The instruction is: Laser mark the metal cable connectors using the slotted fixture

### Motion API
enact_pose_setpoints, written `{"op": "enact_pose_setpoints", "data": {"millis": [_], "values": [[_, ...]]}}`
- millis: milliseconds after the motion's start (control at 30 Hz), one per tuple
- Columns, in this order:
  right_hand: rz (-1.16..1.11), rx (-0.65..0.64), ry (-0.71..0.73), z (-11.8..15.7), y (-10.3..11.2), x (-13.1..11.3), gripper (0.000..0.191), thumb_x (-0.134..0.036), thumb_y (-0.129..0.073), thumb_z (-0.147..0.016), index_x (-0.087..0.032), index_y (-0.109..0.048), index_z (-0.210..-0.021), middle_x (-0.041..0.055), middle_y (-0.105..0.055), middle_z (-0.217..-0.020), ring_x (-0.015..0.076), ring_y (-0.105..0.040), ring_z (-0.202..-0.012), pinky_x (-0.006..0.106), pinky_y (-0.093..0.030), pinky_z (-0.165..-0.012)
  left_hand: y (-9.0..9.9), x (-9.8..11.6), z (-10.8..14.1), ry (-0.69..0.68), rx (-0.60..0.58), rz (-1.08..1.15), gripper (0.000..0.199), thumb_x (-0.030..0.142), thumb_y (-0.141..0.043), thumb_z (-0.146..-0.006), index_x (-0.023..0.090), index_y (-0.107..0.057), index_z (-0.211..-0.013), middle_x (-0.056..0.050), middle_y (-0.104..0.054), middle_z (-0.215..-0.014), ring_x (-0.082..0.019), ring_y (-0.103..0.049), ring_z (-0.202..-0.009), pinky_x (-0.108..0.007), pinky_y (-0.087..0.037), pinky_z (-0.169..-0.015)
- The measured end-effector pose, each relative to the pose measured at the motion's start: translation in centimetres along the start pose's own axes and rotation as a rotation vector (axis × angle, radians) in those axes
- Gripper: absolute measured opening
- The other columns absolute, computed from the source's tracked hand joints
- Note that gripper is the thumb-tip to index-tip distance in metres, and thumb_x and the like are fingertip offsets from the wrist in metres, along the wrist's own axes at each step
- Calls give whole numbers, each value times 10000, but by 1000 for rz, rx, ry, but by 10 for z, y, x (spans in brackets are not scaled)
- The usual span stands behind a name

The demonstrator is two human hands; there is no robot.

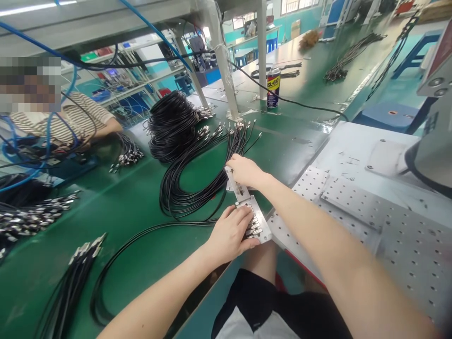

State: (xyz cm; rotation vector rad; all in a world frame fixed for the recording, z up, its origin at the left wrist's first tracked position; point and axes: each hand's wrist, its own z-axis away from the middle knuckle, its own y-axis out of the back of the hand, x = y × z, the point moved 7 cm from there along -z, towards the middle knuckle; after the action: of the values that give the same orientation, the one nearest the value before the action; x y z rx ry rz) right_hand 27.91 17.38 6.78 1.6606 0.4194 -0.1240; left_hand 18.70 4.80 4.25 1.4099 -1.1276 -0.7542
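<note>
Green bench [141, 202], metal fixture [262, 220] at your fingers

To your left lies a cable bundle [72, 287]; black cables [94, 299] curve beside it. Your left hand [229, 234] lies across the fixture, fingers extended over its metal connectors [254, 230]; whether they grip cannot be told. Your right hand [245, 170] curls at the far end of the fixture's narrow bar [232, 180], its grip hidden. Farther right sits a perforated plate [406, 249].
</note>
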Motion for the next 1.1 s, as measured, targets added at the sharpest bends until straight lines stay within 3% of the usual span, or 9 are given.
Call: {"op": "enact_pose_setpoints", "data": {"millis": [167,300,467,567,667,833,933,1000,1100], "values": [[-52,22,-47,-2,-20,10,343,-62,-423,-776,-151,-608,-1050,82,-569,-1100,174,-553,-956,245,-420,-789,-1,0,1,24,-42,-71,562,567,-378,-852,134,-489,-1193,-123,-534,-1214,-243,-465,-1143,-441,-294,-1009],[-69,117,-85,18,-14,10,438,-62,-380,-794,-140,-506,-1206,98,-481,-1260,196,-481,-1073,294,-403,-857,-5,3,3,2,-55,-170,553,554,-345,-872,155,-455,-1239,-110,-513,-1263,-261,-401,-1212,-481,-253,-1011],[-84,202,151,112,1,-14,326,-38,-391,-779,-158,-633,-961,78,-619,-989,189,-532,-945,342,-424,-835,-5,-2,4,43,-40,-152,476,500,-342,-895,179,-465,-1224,-101,-517,-1259,-238,-417,-1191,-453,-274,-989],[9,270,227,176,-5,-26,371,-14,-356,-803,-160,-622,-1018,106,-586,-1117,211,-499,-1043,380,-425,-873,-4,-3,3,44,-18,-123,419,438,-348,-910,180,-466,-1219,-104,-526,-1242,-233,-415,-1186,-460,-264,-992],[118,280,241,207,-17,-33,471,46,-333,-758,-156,-599,-1090,120,-552,-1200,227,-480,-1087,398,-433,-874,-4,-2,3,32,-5,-109,409,425,-367,-905,176,-468,-1212,-100,-541,-1218,-241,-402,-1195,-481,-254,-996],[118,214,89,204,-24,-29,533,72,-341,-699,-196,-615,-1069,95,-538,-1225,222,-478,-1101,384,-447,-870,-2,-2,2,37,-7,-69,404,434,-412,-886,179,-475,-1193,-100,-535,-1219,-257,-383,-1207,-494,-264,-994],[66,137,6,201,-25,-26,551,62,-335,-706,-238,-598,-1085,73,-511,-1251,206,-459,-1122,375,-447,-879,5,-7,3,3,9,29,408,414,-447,-873,180,-451,-1206,-102,-495,-1254,-242,-386,-1205,-424,-346,-961],[66,132,-10,199,-24,-27,590,65,-320,-702,-238,-556,-1150,82,-495,-1257,203,-446,-1131,381,-438,-891,14,-20,6,41,67,84,347,341,-434,-887,175,-451,-1191,-105,-491,-1233,-214,-434,-1152,-365,-399,-915],[124,144,-37,188,-21,-32,656,89,-311,-676,-201,-477,-1241,107,-502,-1220,210,-453,-1097,363,-438,-863,19,-52,12,206,60,67,188,230,-406,-892,162,-538,-1007,-75,-571,-994,-178,-539,-937,-319,-449,-817]]}}
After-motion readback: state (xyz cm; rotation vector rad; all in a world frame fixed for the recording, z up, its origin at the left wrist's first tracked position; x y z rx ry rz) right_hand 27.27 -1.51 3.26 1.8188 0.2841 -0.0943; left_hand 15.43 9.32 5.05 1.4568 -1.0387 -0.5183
